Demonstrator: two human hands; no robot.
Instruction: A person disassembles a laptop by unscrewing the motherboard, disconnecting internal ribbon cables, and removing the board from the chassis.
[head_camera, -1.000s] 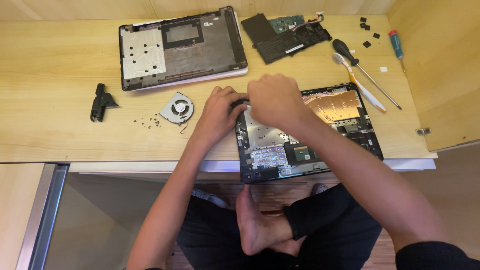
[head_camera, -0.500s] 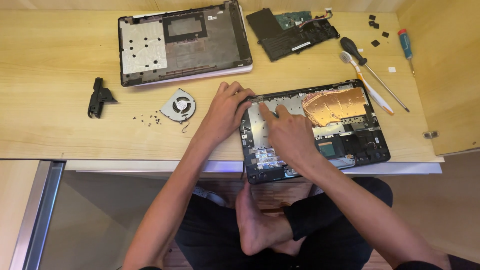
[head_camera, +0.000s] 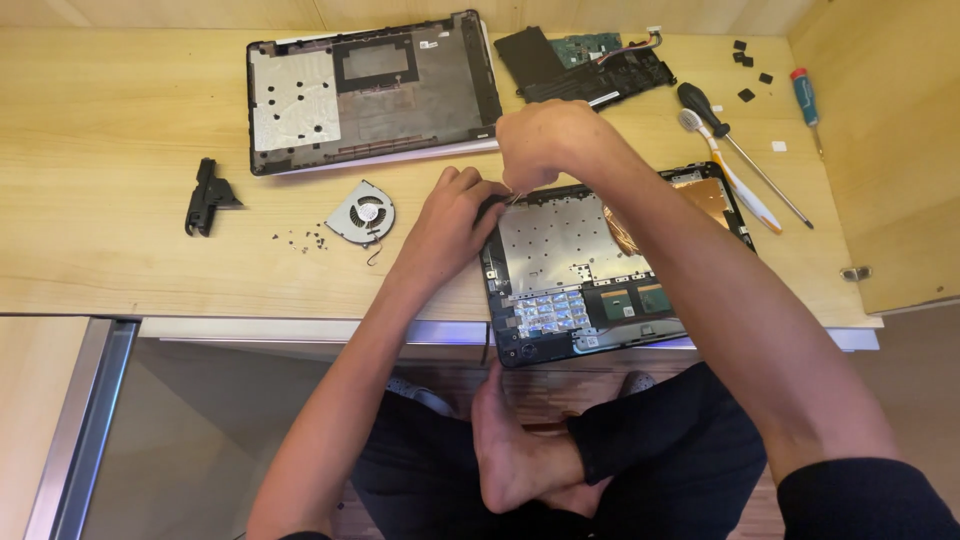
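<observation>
Since half a second ago the right hand (head_camera: 545, 140) has lifted from the middle of the opened laptop base (head_camera: 600, 265) to its upper left corner, fingers pinched shut, perhaps on a thin wire, though that is too small to tell; the left hand (head_camera: 450, 225) curls closed on the same corner, steadying it. Pulling gently and straight would suit so fine a part; left of the base lie a cooling fan (head_camera: 361, 213) and loose screws (head_camera: 300, 240), above it the bottom cover (head_camera: 370, 90), right of it a screwdriver (head_camera: 735, 145), none obstructing.
</observation>
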